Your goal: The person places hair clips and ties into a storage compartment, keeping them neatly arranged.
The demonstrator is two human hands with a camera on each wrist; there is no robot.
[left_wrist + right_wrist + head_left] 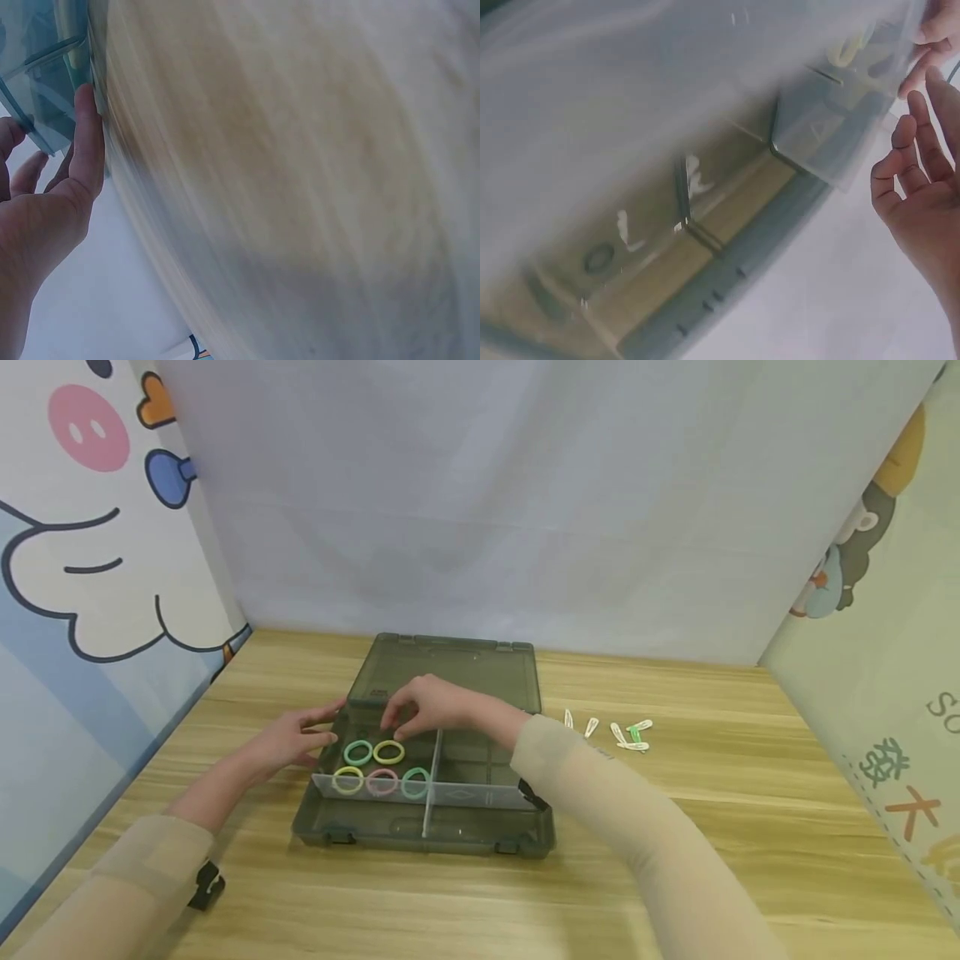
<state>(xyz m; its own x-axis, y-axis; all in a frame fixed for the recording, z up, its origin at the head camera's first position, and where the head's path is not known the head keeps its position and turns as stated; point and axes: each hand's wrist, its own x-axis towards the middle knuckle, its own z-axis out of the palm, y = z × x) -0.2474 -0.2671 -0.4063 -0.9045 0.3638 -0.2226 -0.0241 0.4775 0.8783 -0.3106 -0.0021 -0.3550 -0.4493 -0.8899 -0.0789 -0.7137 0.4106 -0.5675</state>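
A translucent grey divided storage box stands on the table with its lid lying back. In its back-left compartment are several coloured hair ties, among them a yellow one, a green one and a pink one. My right hand hovers over that compartment, fingers bent loosely downward, close behind the yellow hair tie. Nothing shows between its fingers in the right wrist view. My left hand rests at the box's left side, its fingers extended along the wall.
Several white snap hair clips and a green one lie on the wooden table right of the box. Clear dividers split the box. A pale curtain hangs behind, with printed panels at both sides.
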